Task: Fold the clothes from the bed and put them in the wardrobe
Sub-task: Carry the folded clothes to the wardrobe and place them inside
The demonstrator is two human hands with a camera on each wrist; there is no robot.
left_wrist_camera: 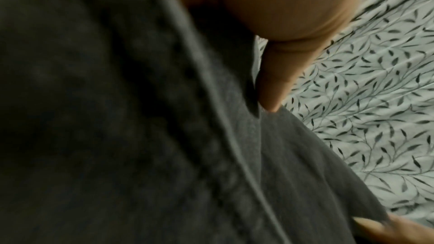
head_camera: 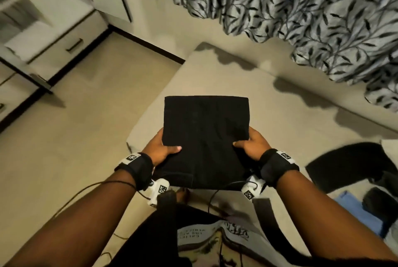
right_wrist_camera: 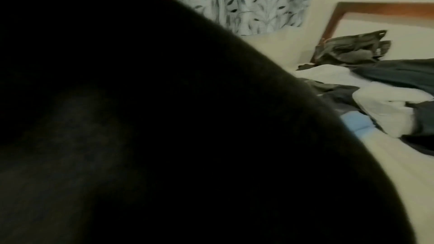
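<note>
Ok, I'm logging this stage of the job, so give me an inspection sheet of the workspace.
Surface: beige bed, near end bare.
Job's things: folded black garment held above the bed; wardrobe at left.
Clutter: unfolded dark, white and blue clothes on the bed.
Hands: left hand and right hand grip the garment's sides, thumbs on top.
Cables: thin wires from the wrist cameras.
Surroundings: leaf-print curtain, headboard.

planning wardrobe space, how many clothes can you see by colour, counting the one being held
black folded garment, gripped by left hand and right hand: 1
blue piece: 1
white pieces: at least 1
dark loose pieces: at least 2, tangled
total: at least 5
</note>
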